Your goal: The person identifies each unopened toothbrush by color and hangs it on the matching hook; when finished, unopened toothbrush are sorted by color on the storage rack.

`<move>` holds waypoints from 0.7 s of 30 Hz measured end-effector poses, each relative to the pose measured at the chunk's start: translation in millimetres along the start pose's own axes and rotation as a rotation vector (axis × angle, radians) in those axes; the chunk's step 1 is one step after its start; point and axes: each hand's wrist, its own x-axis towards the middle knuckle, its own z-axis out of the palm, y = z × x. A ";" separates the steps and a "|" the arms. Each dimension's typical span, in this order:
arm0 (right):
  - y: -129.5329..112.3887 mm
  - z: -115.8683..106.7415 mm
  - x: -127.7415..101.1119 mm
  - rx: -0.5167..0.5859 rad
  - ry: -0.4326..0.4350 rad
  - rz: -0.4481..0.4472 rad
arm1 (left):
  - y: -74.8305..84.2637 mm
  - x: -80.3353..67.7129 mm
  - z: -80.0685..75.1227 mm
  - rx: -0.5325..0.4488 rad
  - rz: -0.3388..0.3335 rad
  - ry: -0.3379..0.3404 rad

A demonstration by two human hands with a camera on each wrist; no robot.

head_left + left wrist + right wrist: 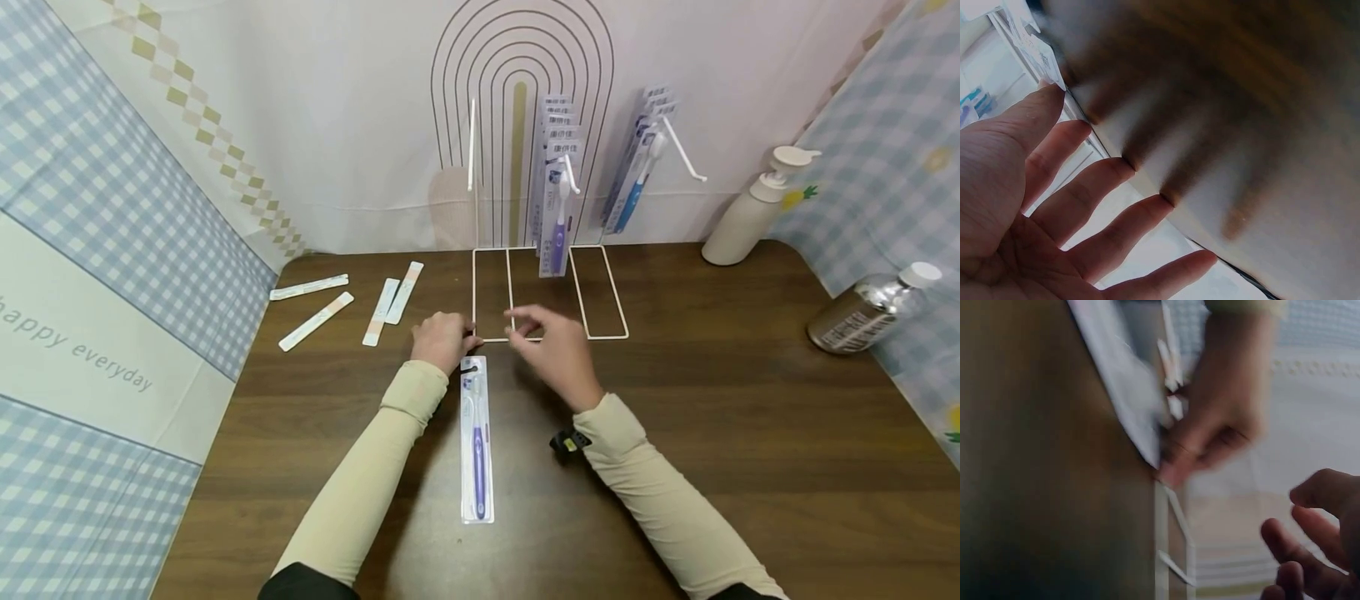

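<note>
A packaged purple toothbrush (477, 442) lies lengthwise on the table in the head view, its hanging hole at the far end. My left hand (441, 342) rests just beyond it, beside the front left corner of a white wire rack (553, 339). In the left wrist view, the fingers (1104, 194) are spread with tips on the tabletop, and the thumb is right at the pack's edge. My right hand (553, 350) hovers over the front of the rack with thumb and forefinger apart, nothing between them. The right wrist view shows its loosely bent fingers (1316, 544).
Packaged toothbrushes hang on the rack's middle hook (558, 217) and right hook (637, 179); the left hook (472, 146) is bare. Several adhesive-bandage strips (317, 322) lie at left. A pump bottle (738, 221) and a silver bottle (855, 315) stand at right.
</note>
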 end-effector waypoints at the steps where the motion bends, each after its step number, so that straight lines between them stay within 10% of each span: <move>1: 0.7 5.4 -5.9 -0.009 -0.047 0.014 | 0.1 0.1 -0.1 0.004 0.002 0.002; 9: -4.5 31.4 -37.8 0.004 -0.335 0.110 | 1.0 1.3 -1.1 0.022 0.000 0.002; 21: -9.0 40.5 -41.4 -0.032 -0.436 0.135 | 1.6 -0.3 -1.3 0.024 -0.002 -0.004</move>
